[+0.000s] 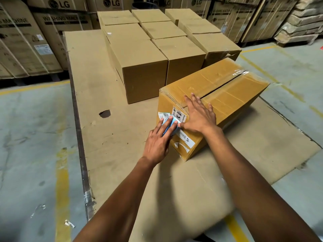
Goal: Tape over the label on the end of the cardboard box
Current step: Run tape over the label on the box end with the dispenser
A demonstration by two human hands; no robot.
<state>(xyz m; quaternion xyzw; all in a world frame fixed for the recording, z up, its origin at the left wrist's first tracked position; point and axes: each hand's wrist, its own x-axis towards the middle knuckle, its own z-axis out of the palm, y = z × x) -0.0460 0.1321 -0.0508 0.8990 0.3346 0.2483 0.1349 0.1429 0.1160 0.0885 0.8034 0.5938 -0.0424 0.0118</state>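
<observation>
The cardboard box point(215, 100) lies on flattened sheets of cardboard point(97, 95) spread over the floor, its near end turned toward the person. Clear tape glints along the seam on its top.

The right hand point(199, 116) lies flat with fingers spread wide, palm down over the near top corner of the box, its thumb reaching down onto the end face. It grips nothing.

The left hand point(159, 140) presses flat against the end face, just left of the right thumb, fingers extended and close together. Under these fingers sits a light blue item point(170, 127); whether it is a tape piece or a tool cannot be told. Whether the hand grips it or only presses on it cannot be told either.

The label point(179, 117) is on the end face, directly between the two hands, partly covered by the left fingertips. A smaller barcode sticker point(164, 115) shows just above the left fingertips. Below the right wrist, a long white strip with printed lettering point(186, 139) runs down the end face.

Beyond the right hand stands a block of plain brown boxes point(145, 56), well apart from the hands. Large washing machine cartons point(22, 41) line the background.
</observation>
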